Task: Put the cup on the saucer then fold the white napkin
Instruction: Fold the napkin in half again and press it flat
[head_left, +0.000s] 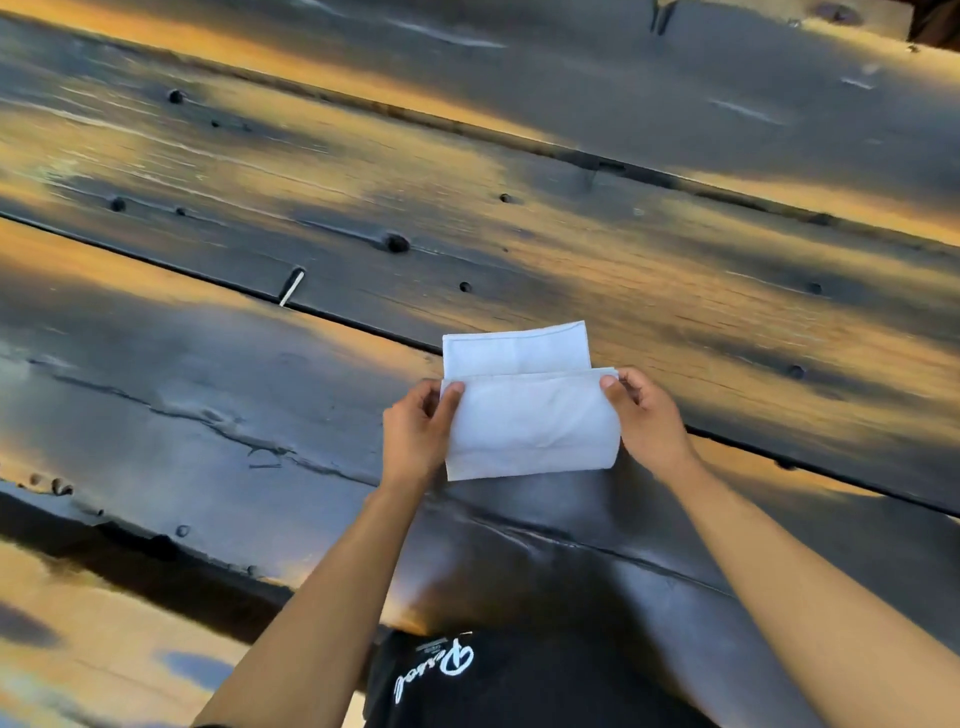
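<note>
The white napkin (524, 410) lies partly folded on the dark wooden table (260, 405), just ahead of me. Its near half is lifted and curled over toward the far half, whose stitched edge still shows beyond it. My left hand (418, 434) pinches the lifted flap's left corner between thumb and fingers. My right hand (647, 421) pinches the flap's right corner the same way. No cup or saucer appears in the head view.
The table is made of wide dark planks with knots and long gaps running across the view. A short pale stick (292, 286) lies by one gap to the far left. The table's near edge (156, 551) runs below my left forearm.
</note>
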